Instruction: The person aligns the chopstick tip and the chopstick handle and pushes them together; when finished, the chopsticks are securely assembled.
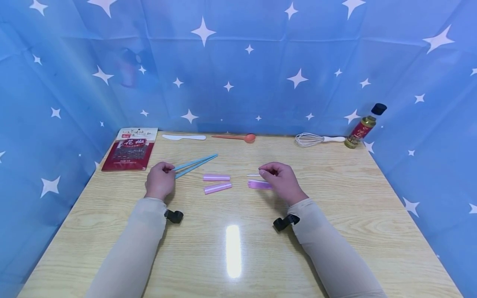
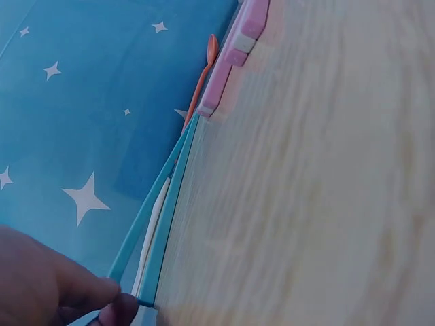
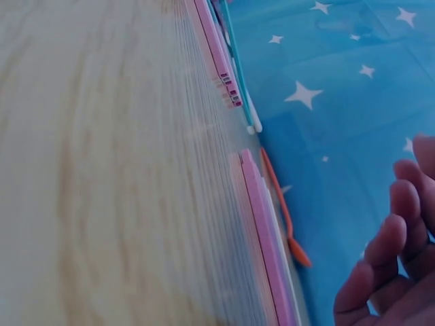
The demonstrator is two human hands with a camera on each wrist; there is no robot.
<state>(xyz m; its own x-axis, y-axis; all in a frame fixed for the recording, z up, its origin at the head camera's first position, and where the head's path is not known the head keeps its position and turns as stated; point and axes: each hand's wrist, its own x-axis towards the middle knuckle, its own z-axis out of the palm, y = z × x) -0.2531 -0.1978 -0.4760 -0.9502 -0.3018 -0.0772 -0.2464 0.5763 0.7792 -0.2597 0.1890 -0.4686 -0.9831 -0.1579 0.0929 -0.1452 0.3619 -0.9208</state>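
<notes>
Chopsticks (image 1: pixel 195 162), blue, two: left hand (image 1: pixel 160 181), fingers pinching at least one; uneven pinch could let the other slip. Right hand (image 1: pixel 282 182): cannot tell whether fingers grasp anything.

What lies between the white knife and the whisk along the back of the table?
An orange spoon lies between the knife and the whisk, as the head view shows.

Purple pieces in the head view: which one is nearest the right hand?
The rightmost purple piece, partly hidden by the right hand; the other two pieces lie farther left, fully visible.
</notes>
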